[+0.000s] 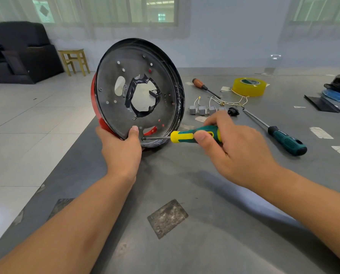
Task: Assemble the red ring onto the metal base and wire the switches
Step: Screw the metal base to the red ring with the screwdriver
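The round metal base (113, 80) stands on edge on the grey table (185, 194), tilted, its inner face toward me, with a taped central hole. The red ring (95, 103) shows behind its left rim. My left hand (121, 149) grips the bottom rim, thumb on the inner face. My right hand (230, 147) holds a green and yellow screwdriver (192, 134) level, its tip at a screw (143, 138) near the base's lower edge. Several grey switches (201, 110) with white wires (224, 101) lie on the table behind my right hand.
A second green screwdriver (275, 131) lies at the right, an orange-handled one (204, 87) farther back. A yellow tape roll (249, 87), a small black part (233, 111) and black and blue items (339, 89) sit at the back right. The table's left edge drops to tiled floor.
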Available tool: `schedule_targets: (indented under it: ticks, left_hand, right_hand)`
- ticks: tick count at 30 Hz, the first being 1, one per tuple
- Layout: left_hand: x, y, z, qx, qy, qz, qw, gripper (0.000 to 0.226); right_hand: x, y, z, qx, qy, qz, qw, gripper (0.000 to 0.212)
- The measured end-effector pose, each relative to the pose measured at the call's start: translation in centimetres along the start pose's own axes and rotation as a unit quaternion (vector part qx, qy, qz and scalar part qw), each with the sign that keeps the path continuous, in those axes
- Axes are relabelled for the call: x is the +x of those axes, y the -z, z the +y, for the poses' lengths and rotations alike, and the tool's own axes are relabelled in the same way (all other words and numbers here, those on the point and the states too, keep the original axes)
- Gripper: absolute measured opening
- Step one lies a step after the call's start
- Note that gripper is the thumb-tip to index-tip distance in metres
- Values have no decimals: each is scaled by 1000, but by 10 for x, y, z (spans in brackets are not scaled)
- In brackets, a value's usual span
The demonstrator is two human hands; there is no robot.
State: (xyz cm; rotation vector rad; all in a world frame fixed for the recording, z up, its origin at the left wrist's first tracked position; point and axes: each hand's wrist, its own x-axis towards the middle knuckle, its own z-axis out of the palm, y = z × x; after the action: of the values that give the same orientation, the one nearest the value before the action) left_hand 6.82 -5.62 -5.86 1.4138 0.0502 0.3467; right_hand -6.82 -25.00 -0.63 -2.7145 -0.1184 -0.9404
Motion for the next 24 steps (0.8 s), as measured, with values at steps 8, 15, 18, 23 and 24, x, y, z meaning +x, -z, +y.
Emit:
schedule_targets:
  ticks: [8,15,18,23,24]
  left_hand:
    - [1,0,0,0,-5,-1,1000,45]
    - [3,0,-4,-9,-5,1,1000,45]
    - [4,0,-5,1,-14,4,1000,45]
    - [4,1,-8,19,-25,5,999,45]
    - [3,1,-7,18,-23,3,1000,44]
  right_hand:
    - [-2,3,0,-13,51,7,999,52]
    - [3,11,0,11,41,-57,997,52]
    - [3,11,0,-12,82,-66,994,44]
    - [3,5,0,-58,-7,-32,998,67]
    - [3,4,0,-66,-33,-33,997,71]
